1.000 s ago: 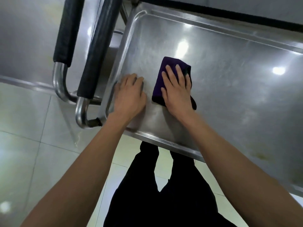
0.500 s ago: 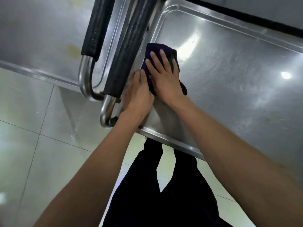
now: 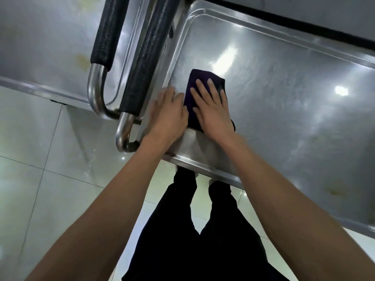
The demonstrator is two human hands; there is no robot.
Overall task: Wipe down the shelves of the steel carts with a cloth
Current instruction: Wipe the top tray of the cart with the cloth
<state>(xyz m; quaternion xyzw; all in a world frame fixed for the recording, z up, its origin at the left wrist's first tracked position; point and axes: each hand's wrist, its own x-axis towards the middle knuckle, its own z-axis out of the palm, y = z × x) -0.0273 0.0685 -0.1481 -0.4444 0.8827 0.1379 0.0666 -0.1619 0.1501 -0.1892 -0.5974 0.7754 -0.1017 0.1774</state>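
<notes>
Where hands press: padded handles (image 3: 149,55) alongside.

Left hand (image 3: 169,114) flat, right hand (image 3: 213,106) flat — side by side

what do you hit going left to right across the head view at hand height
left cart's shelf → its black-padded handle → right cart's padded handle → left hand → purple cloth → right hand → bare right shelf

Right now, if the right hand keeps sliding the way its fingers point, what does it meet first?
Bare shelf first. The right hand, flat on the cloth, points up and slightly left, so it would likely reach the raised rim at the far side. Nothing else shows in that line.
</notes>
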